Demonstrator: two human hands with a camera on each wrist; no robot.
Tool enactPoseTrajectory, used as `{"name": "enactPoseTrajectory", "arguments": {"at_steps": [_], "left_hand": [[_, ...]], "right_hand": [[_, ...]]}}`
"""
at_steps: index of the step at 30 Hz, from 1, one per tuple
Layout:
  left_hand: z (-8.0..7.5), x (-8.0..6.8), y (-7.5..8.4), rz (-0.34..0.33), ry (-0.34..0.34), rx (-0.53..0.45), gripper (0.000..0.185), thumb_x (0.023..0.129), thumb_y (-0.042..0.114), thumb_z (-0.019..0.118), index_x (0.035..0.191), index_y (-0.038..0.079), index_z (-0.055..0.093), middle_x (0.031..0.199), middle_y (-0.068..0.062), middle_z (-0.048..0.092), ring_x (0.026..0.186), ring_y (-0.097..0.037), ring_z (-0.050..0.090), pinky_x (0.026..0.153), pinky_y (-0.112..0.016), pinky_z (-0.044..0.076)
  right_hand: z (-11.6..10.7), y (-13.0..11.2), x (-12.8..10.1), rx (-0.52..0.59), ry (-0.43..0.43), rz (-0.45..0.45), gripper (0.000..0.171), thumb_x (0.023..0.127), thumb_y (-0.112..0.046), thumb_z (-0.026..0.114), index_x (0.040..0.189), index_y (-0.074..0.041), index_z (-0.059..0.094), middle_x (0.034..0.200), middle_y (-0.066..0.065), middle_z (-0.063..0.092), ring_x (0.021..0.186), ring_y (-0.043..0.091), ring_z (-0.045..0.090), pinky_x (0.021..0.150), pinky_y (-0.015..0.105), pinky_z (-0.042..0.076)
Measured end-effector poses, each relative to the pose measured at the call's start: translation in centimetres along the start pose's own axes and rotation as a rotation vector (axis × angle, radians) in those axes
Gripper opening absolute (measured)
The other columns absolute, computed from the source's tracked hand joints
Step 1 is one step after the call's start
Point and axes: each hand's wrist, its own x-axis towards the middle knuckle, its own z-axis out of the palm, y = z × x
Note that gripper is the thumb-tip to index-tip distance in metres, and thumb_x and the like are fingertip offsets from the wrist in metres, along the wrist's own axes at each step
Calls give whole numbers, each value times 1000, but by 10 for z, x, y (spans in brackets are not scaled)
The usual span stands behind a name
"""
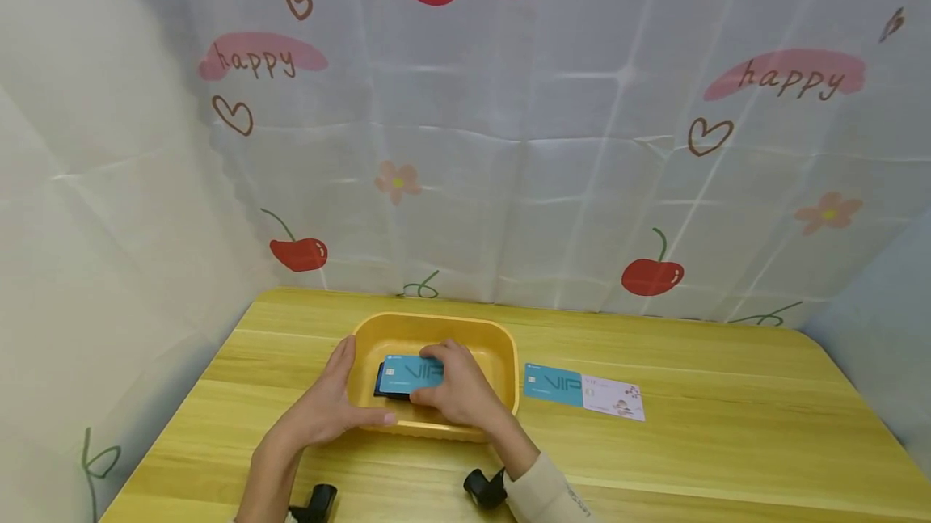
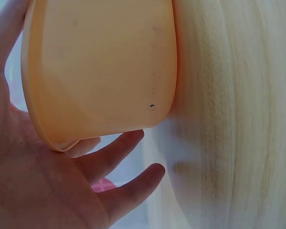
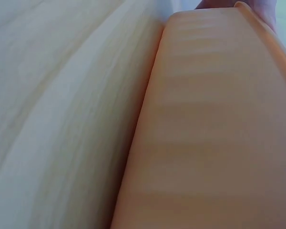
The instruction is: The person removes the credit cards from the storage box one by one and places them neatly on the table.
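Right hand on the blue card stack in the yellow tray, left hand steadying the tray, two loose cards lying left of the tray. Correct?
Not quite: the loose cards lie to the right of the yellow tray, as the head view shows. The right hand does rest on the blue card stack, and the left hand steadies the tray.

A wooden table in front of a printed cloth backdrop

The table [image 1: 727,442] has a light yellow wood grain and rounded corners. Behind it hangs a white cloth [image 1: 509,183] with fold lines, printed with red cherries [image 1: 651,274], small flowers, brown hearts and the word "happy". The light is soft and even.
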Motion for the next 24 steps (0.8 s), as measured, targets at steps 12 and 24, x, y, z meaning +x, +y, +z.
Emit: {"name": "enactPoseTrajectory", "arguments": {"at_steps": [12,24], "left_hand": [[0,-1,0,-11,3,-7,134,72,45,87,154,-4,-7,161,-25,-10,146,-44,2,114,-61,13],[1,0,2,-30,-1,-7,134,72,46,86,155,-4,-8,161,-24,-10,146,-44,1,114,-60,12]], "right_hand": [[-3,-2,-3,63,22,-22,53,80,-24,84,125,-4,65,115,3,60,94,17,53,84,34,47],[-30,-3,-16,47,15,-34,54,80,-23,83,127,-4,64,126,7,58,112,25,54,94,45,46]]}}
